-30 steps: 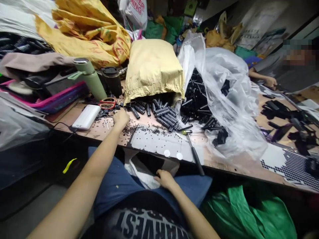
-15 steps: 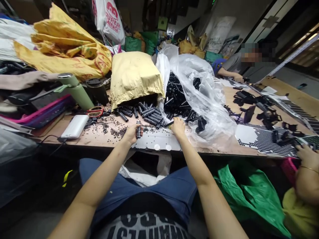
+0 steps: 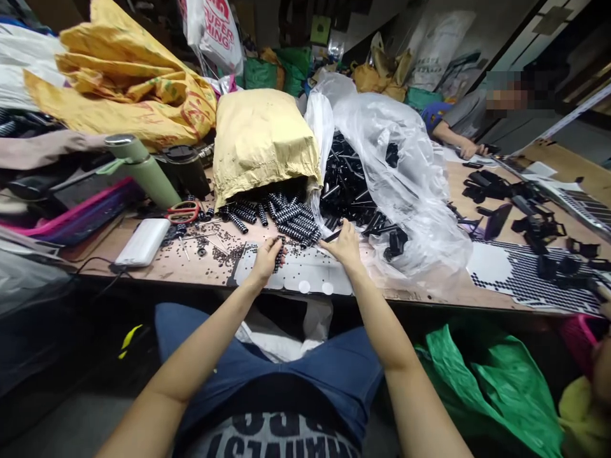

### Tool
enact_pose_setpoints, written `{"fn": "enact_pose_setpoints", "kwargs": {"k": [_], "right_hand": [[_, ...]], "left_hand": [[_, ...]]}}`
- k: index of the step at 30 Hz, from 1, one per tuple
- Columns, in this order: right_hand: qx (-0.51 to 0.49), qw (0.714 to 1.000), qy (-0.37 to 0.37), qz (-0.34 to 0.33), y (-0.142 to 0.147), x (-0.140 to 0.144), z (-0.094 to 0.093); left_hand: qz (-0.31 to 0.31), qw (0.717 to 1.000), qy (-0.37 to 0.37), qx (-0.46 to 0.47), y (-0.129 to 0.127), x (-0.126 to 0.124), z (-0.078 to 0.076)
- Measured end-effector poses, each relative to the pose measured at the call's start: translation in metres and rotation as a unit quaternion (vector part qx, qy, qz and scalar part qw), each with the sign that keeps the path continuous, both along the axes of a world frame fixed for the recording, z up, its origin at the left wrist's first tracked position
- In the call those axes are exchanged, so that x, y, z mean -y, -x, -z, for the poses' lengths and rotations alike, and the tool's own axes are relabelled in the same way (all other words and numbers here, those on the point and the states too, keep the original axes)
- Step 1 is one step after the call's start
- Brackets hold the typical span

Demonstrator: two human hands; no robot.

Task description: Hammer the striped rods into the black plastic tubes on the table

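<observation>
White bag — red "SUPER", "MING"

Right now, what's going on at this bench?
A seated person works at the edge of a cluttered wooden table. The left hand grips a black-and-white ribbed piece; the right hand pinches a thin black rod. Both are over a white sheet. More ribbed pieces spill from a tan paper bag, and black parts lie in a clear plastic bag. Another person works at the far end.
</observation>
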State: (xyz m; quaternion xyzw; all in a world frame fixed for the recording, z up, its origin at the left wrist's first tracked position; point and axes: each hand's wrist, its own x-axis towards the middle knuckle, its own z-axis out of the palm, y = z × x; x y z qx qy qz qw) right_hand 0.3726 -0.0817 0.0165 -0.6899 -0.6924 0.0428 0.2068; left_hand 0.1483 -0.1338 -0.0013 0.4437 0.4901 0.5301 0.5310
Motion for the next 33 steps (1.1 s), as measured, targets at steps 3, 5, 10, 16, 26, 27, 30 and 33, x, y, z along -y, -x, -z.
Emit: {"fn": "enact_pose_setpoints", "kwargs": {"k": [3, 5, 10, 16, 26, 27, 30, 33], "right_hand": [[0.013, 0.993, 0.014, -0.119, 0.007, 0.035, 0.002], [0.029, 0.987, 0.066, -0.142, 0.013, 0.056, 0.008], [0.046, 0.982, 0.141, -0.116, 0.016, 0.077, 0.022], [0.077, 0.984, 0.139, -0.080, 0.016, 0.084, 0.022], [-0.151, 0.968, 0.011, -0.201, 0.019, 0.091, 0.003], [-0.161, 0.959, 0.005, -0.233, 0.022, 0.092, -0.003], [-0.177, 0.932, -0.009, -0.315, 0.035, 0.094, -0.018], [-0.173, 0.918, -0.019, -0.357, 0.048, 0.094, -0.027]], "left_hand": [[-0.013, 0.949, -0.106, -0.295, 0.004, 0.007, 0.025], [-0.021, 0.884, -0.137, -0.446, 0.008, 0.019, 0.039], [-0.040, 0.878, -0.152, -0.453, 0.023, 0.041, 0.049], [-0.157, 0.960, -0.143, -0.183, 0.017, 0.029, 0.024], [-0.044, 0.973, 0.038, 0.224, -0.005, 0.017, -0.006], [-0.037, 0.972, 0.047, 0.228, -0.005, 0.018, -0.009], [-0.017, 0.971, 0.077, 0.224, -0.007, 0.023, -0.017], [0.002, 0.974, 0.092, 0.209, -0.011, 0.027, -0.022]]}}
